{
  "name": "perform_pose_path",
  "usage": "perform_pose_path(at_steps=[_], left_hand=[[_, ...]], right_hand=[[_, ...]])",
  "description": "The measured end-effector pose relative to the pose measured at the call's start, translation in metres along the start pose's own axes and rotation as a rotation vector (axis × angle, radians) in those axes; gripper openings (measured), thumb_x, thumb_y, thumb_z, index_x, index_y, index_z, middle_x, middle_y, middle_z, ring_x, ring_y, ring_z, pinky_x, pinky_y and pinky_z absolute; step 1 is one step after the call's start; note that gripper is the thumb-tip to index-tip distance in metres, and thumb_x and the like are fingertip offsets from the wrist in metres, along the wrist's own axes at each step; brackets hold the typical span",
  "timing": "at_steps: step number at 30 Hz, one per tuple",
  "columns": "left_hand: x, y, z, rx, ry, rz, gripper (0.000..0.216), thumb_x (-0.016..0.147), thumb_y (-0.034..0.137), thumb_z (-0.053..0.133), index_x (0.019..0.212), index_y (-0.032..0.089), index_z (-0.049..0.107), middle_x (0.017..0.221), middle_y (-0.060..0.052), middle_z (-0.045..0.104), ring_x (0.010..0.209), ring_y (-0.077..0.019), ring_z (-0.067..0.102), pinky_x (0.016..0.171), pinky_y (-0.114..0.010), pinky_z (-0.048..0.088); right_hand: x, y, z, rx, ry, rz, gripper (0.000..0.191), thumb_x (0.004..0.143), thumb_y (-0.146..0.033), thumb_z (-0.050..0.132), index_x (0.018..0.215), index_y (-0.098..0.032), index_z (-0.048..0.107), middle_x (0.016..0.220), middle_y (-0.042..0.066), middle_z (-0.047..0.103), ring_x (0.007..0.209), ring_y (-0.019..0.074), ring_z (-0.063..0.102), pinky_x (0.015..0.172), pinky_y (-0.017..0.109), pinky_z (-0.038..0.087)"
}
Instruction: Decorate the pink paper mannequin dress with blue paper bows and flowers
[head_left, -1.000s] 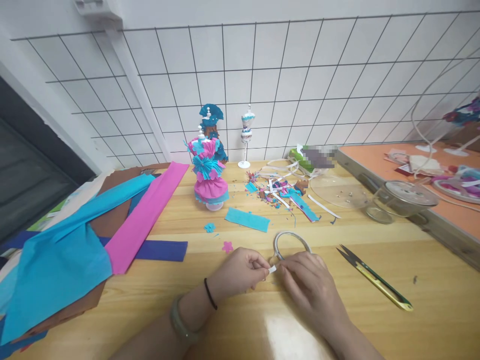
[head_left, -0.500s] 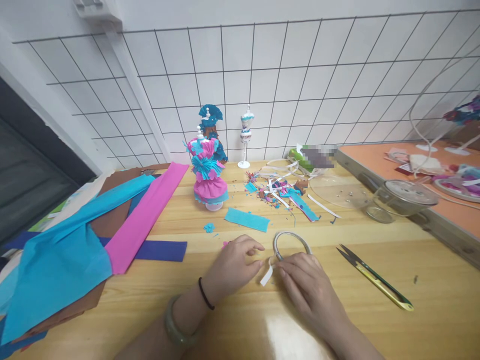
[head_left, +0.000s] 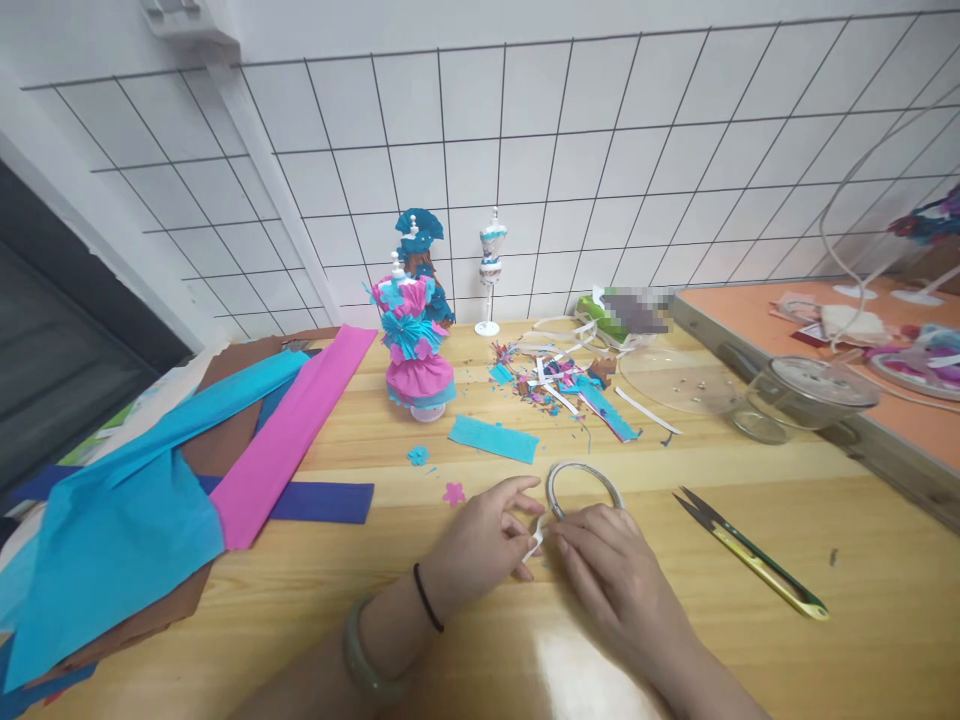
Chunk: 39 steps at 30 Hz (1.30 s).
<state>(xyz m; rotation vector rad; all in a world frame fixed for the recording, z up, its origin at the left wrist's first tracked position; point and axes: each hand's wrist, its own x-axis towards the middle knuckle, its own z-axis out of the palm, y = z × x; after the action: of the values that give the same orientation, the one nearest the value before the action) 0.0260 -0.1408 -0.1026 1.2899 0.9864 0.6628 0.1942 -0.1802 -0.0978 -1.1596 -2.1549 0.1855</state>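
My left hand (head_left: 484, 540) and my right hand (head_left: 611, 570) meet at the near middle of the wooden table (head_left: 862, 520). Between their fingertips is a small white strip of tape (head_left: 535, 541). My left fingers pinch one end; my right fingers press on the other. The tape roll (head_left: 584, 485), a thin ring, lies flat just beyond my right hand. A small pink paper flower (head_left: 454, 493) rests left of my left hand. A black band and a pale bangle sit on my left wrist.
Thread snips (head_left: 754, 565) lie to the right. Crepe paper sheets (head_left: 150, 490) in blue, pink and brown cover the left. A paper-dressed mannequin (head_left: 414, 345), a bare mini mannequin (head_left: 491, 268), a blue paper piece (head_left: 495, 438), scraps (head_left: 570, 385) and a glass dish (head_left: 810, 395) stand farther back.
My left hand let go of the strip, moved left half a second ago, then came back and pinched it again. My right hand stayed put.
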Motion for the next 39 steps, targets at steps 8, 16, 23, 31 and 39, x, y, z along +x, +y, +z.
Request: perform_pose_path(at_steps=[8, 16, 23, 31, 39], left_hand=[[0.000, 0.004, -0.001, -0.015, -0.010, 0.052, 0.069, 0.067, 0.004, 0.056, 0.131, 0.021, 0.034, 0.093, -0.007, 0.062, 0.058, -0.0074, 0.059, 0.061, -0.024, 0.050], [0.001, 0.005, -0.002, -0.091, -0.032, 0.013, 0.074, 0.067, 0.010, 0.060, 0.134, 0.020, 0.029, 0.087, -0.006, 0.060, 0.060, -0.0095, 0.060, 0.060, -0.025, 0.049], [-0.001, 0.007, -0.005, -0.081, -0.095, 0.026, 0.077, 0.069, 0.010, 0.060, 0.136, 0.024, 0.024, 0.087, -0.006, 0.061, 0.063, -0.0113, 0.061, 0.063, -0.029, 0.050], [-0.001, 0.006, -0.009, -0.085, -0.116, 0.051, 0.085, 0.070, 0.012, 0.062, 0.138, 0.031, 0.015, 0.103, -0.012, 0.060, 0.064, -0.0125, 0.063, 0.061, -0.028, 0.051], [0.000, -0.003, -0.011, -0.106, -0.136, 0.105, 0.082, 0.072, 0.014, 0.062, 0.137, 0.034, 0.016, 0.107, -0.012, 0.059, 0.066, -0.0131, 0.064, 0.060, -0.027, 0.051]], right_hand=[[-0.001, 0.002, 0.002, -0.002, -0.001, -0.013, 0.023, 0.086, -0.013, 0.042, 0.098, -0.019, 0.060, 0.087, 0.007, 0.063, 0.079, 0.0182, 0.055, 0.067, 0.033, 0.041], [-0.003, 0.005, 0.004, -0.023, 0.004, -0.024, 0.028, 0.086, -0.012, 0.044, 0.110, -0.020, 0.056, 0.088, 0.007, 0.062, 0.076, 0.0175, 0.054, 0.065, 0.033, 0.041], [-0.003, 0.006, 0.007, -0.122, 0.021, -0.003, 0.023, 0.087, -0.015, 0.042, 0.103, -0.015, 0.059, 0.084, 0.010, 0.062, 0.075, 0.0189, 0.055, 0.064, 0.034, 0.042], [-0.018, 0.029, -0.007, -0.253, 0.168, 0.122, 0.024, 0.086, -0.022, 0.043, 0.104, -0.016, 0.056, 0.092, 0.011, 0.063, 0.085, 0.0226, 0.058, 0.075, 0.038, 0.045], [-0.064, 0.069, -0.061, -0.683, 0.063, 0.479, 0.030, 0.080, -0.033, 0.040, 0.088, -0.016, 0.063, 0.090, 0.016, 0.067, 0.079, 0.0305, 0.061, 0.068, 0.041, 0.047]])
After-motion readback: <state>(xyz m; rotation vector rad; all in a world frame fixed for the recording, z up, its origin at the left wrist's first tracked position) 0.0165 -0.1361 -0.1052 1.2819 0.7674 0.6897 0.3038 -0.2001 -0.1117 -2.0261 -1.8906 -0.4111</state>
